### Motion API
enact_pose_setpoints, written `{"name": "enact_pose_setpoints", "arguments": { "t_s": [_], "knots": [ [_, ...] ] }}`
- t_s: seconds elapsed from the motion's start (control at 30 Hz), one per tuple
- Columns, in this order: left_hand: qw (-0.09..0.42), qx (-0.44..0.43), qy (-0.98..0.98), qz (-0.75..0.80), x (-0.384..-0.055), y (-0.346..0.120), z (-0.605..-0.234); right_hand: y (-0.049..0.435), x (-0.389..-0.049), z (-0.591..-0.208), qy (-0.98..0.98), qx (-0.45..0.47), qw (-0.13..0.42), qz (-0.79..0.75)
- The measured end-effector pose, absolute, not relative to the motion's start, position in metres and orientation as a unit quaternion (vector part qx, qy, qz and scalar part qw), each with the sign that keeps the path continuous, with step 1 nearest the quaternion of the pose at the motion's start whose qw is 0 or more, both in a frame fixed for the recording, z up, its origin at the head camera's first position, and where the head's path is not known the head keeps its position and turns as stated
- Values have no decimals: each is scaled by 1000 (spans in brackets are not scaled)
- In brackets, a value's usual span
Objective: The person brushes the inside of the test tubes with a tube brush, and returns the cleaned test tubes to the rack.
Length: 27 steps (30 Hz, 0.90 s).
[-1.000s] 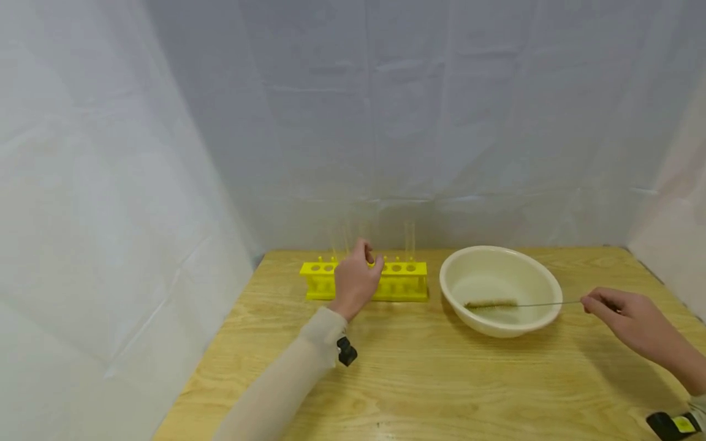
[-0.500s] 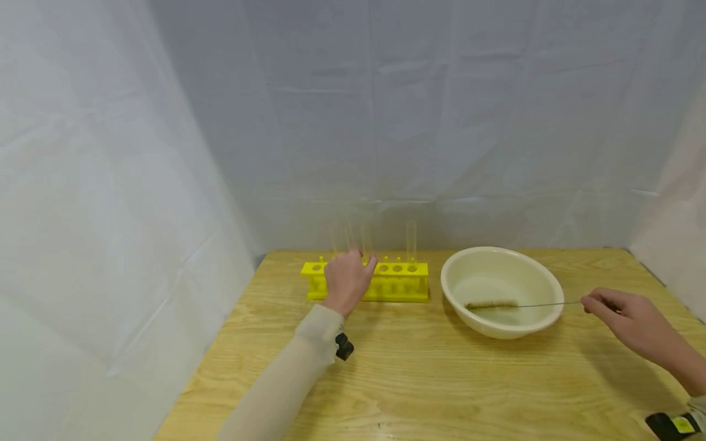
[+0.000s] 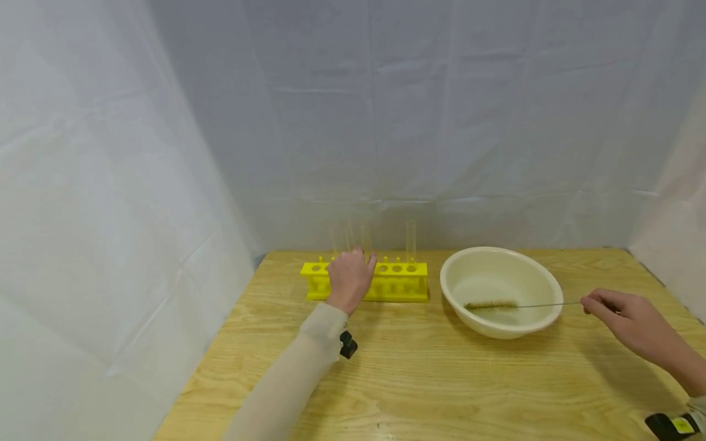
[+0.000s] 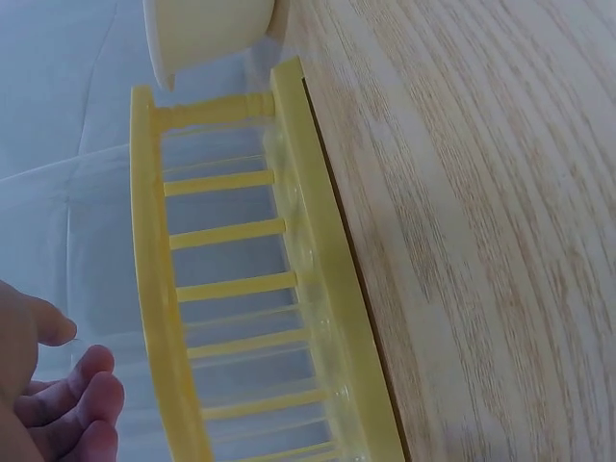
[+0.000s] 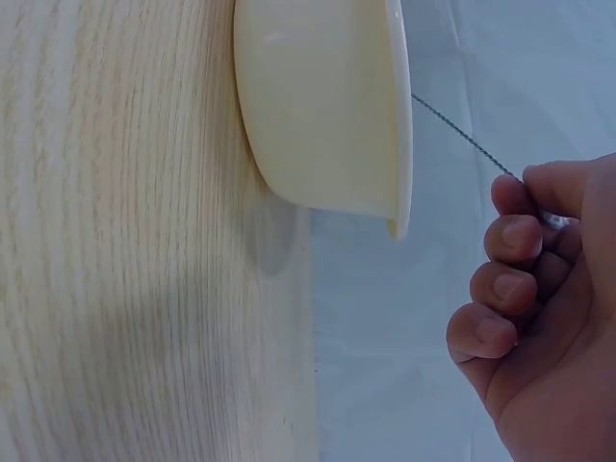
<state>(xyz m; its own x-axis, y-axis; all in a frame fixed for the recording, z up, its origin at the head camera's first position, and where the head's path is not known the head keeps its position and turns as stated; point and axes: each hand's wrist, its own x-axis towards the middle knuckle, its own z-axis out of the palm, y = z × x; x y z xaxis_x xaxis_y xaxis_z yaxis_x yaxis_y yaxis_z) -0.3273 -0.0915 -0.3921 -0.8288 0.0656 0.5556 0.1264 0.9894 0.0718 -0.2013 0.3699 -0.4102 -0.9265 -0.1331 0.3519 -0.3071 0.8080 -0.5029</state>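
Observation:
My left hand [image 3: 350, 278] is at the yellow test tube rack [image 3: 399, 298], with thumb and curled fingers on either side of a clear glass test tube [image 3: 366, 233]. In the left wrist view the thumb [image 4: 58, 327] stands close to the fingertips, just outside the top of the rack [image 4: 152, 279]; the glass there is very faint. My right hand [image 3: 634, 318] pinches the thin twisted-wire handle of a test tube brush [image 3: 491, 304] between thumb and forefinger. The bristle end lies over the inside of a cream bowl [image 3: 499, 252]; in the right wrist view the bowl wall hides it.
Another test tube [image 3: 410, 242] stands upright at the rack's right end, with more faint tubes towards the left. The rack and bowl stand side by side near the back of the wooden table [image 3: 419, 380]. White sheeting [image 3: 397, 122] hangs behind and at both sides.
My left hand has moved slightly left and down, bringing its fingers to the tubes, and has barely shifted in the last half second. My right hand holds the brush still.

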Motion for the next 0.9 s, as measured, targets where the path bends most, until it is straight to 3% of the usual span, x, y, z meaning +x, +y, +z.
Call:
{"name": "enact_pose_setpoints", "arguments": {
  "t_s": [0.9],
  "knots": [
    [350,-112,-913,-175,-332,-94,-381,369,-202,-398,-912,87,197,350]
  ]
}}
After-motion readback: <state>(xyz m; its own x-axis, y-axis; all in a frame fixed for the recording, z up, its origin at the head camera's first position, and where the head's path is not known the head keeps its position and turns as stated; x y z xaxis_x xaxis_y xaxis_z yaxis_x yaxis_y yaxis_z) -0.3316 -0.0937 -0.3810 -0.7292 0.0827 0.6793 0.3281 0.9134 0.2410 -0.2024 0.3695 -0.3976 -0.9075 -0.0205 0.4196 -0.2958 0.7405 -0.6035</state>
